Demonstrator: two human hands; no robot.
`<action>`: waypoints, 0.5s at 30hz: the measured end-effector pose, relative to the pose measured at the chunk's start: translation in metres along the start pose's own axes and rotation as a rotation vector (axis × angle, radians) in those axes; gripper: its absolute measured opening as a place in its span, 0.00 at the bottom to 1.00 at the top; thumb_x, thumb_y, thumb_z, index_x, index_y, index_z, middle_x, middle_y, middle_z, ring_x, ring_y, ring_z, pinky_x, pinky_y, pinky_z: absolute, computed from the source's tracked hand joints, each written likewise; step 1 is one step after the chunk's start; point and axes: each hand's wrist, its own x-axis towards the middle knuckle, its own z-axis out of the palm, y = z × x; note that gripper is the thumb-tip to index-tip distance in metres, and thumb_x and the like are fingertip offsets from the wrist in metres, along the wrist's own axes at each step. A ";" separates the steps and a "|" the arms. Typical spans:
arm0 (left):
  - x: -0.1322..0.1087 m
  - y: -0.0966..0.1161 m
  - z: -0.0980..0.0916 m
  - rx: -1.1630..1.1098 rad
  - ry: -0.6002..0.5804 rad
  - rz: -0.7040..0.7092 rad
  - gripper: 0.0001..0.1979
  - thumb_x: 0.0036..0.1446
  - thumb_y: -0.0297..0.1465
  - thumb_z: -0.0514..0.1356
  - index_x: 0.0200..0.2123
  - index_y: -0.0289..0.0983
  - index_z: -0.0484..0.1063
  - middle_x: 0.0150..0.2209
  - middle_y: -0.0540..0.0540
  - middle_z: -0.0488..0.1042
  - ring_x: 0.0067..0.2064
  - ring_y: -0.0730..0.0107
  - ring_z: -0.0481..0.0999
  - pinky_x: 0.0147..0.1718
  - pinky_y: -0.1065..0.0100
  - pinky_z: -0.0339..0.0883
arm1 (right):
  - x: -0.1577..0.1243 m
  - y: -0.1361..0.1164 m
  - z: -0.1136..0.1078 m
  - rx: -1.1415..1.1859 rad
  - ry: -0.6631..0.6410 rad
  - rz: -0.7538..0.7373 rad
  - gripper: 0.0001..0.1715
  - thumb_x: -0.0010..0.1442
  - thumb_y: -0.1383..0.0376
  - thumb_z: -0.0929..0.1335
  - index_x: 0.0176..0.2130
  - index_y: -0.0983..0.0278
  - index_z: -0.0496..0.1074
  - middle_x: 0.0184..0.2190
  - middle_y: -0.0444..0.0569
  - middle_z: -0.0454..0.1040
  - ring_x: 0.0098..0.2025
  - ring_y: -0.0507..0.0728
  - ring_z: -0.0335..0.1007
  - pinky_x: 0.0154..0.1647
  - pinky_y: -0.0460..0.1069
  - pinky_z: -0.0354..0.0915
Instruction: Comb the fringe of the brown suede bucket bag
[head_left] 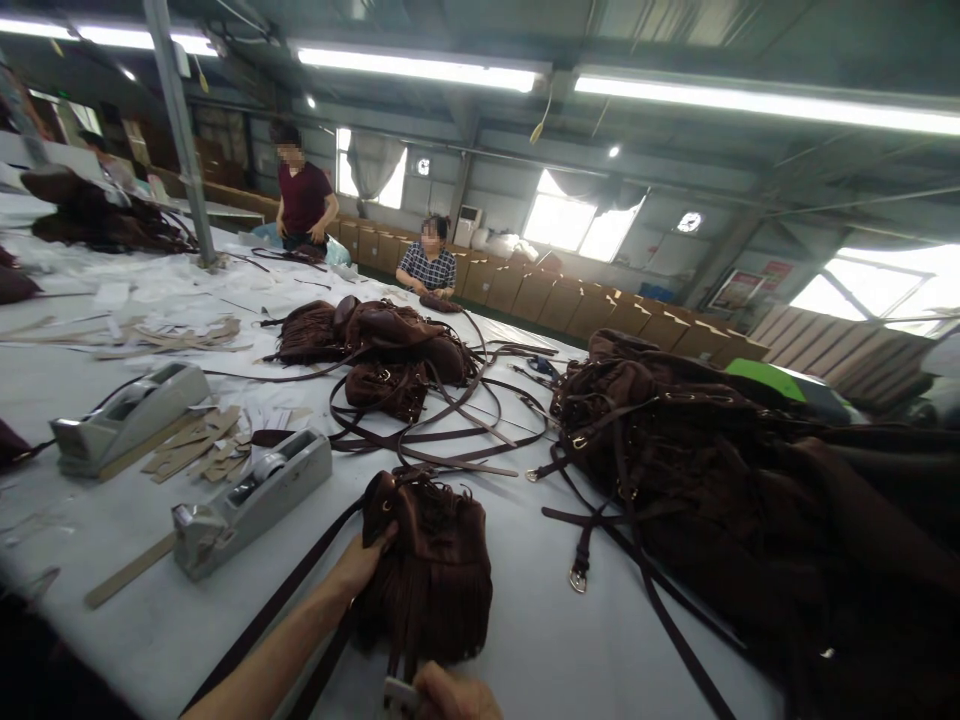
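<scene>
A dark brown fringed suede bag [435,570] lies on the white table [540,640] right in front of me. My left hand [364,562] grips its upper left edge, thumb over the rim. At the bottom edge of the view my right hand [454,695] is closed on a small pale object below the bag's fringe; I cannot make out what it is. A long brown strap [281,600] runs from the bag toward me under my left forearm.
Two grey tape dispensers [251,500] [127,415] sit to the left among tan cardboard strips [199,450]. More brown bags [390,345] and tangled straps lie mid-table, and a big pile of bags [750,480] fills the right. Two people [304,195] [429,262] work at the far end.
</scene>
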 end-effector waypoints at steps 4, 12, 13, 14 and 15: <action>-0.025 0.048 -0.024 0.499 0.185 0.162 0.28 0.51 0.49 0.64 0.46 0.32 0.74 0.40 0.39 0.80 0.47 0.44 0.77 0.48 0.51 0.69 | -0.011 0.003 -0.032 0.070 0.063 0.031 0.08 0.57 0.70 0.59 0.35 0.59 0.64 0.23 0.43 0.71 0.24 0.53 0.67 0.24 0.44 0.55; -0.046 0.065 0.040 1.329 0.181 0.882 0.19 0.66 0.36 0.53 0.58 0.39 0.65 0.58 0.39 0.69 0.59 0.51 0.65 0.62 0.43 0.49 | 0.000 -0.031 -0.066 0.181 0.077 -0.119 0.05 0.59 0.65 0.57 0.34 0.59 0.60 0.26 0.46 0.71 0.27 0.56 0.68 0.28 0.47 0.56; -0.038 0.052 0.048 1.399 0.124 0.875 0.19 0.66 0.38 0.54 0.57 0.39 0.66 0.58 0.39 0.69 0.60 0.49 0.64 0.62 0.39 0.45 | 0.000 -0.032 -0.063 0.176 0.072 -0.121 0.06 0.59 0.65 0.57 0.35 0.59 0.61 0.27 0.46 0.71 0.28 0.56 0.69 0.28 0.47 0.56; -0.029 0.038 0.053 1.449 0.072 0.874 0.19 0.65 0.39 0.55 0.56 0.39 0.67 0.57 0.39 0.69 0.60 0.49 0.63 0.62 0.37 0.43 | -0.001 -0.030 -0.059 0.170 0.069 -0.113 0.06 0.59 0.65 0.57 0.35 0.59 0.62 0.27 0.47 0.72 0.28 0.57 0.69 0.28 0.48 0.55; -0.021 0.025 0.056 1.478 0.020 0.877 0.18 0.64 0.40 0.56 0.53 0.39 0.69 0.56 0.40 0.70 0.60 0.49 0.63 0.62 0.37 0.42 | -0.003 -0.028 -0.053 0.163 0.067 -0.095 0.07 0.58 0.65 0.58 0.36 0.59 0.63 0.27 0.47 0.72 0.28 0.57 0.70 0.28 0.48 0.55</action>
